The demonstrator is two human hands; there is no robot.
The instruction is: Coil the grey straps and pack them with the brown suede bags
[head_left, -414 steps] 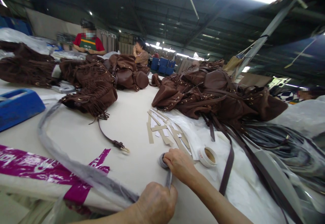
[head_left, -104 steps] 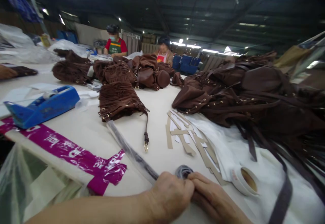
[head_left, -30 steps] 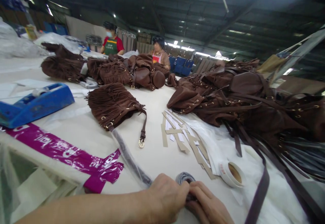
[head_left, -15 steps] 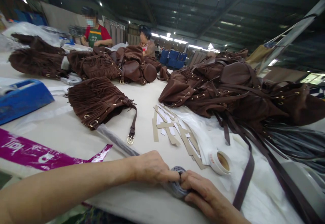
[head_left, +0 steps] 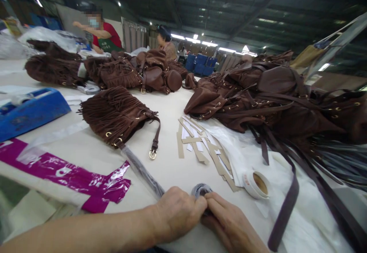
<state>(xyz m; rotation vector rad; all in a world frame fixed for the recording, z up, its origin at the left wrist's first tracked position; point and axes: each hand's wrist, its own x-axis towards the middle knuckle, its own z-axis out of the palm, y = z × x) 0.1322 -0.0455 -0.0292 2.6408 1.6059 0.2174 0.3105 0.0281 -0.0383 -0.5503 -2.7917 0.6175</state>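
My left hand (head_left: 176, 213) and my right hand (head_left: 229, 222) meet at the table's near edge, both pinched on a rolled-up grey plastic-wrapped strap (head_left: 201, 189). The strap's unrolled part (head_left: 140, 167) runs from under my left hand back to a brown fringed suede bag (head_left: 114, 113) lying flat on the white table (head_left: 169, 111). A second brown strap with a gold buckle (head_left: 153, 153) hangs from the bag's right side. My fingers hide most of the coil.
Cardboard strips (head_left: 197, 142) and a small tape roll (head_left: 256, 184) lie right of the bag. A heap of brown bags (head_left: 272, 100) fills the right, more bags (head_left: 129, 71) at the back. A blue tape dispenser (head_left: 28, 109) sits left, magenta tape (head_left: 71, 172) near. Two people work at the far side.
The strap has been rolled into a tighter coil and the fringed bag has been drawn nearer to me. In the last half second my hands stay on the coil; the view shifts slightly.
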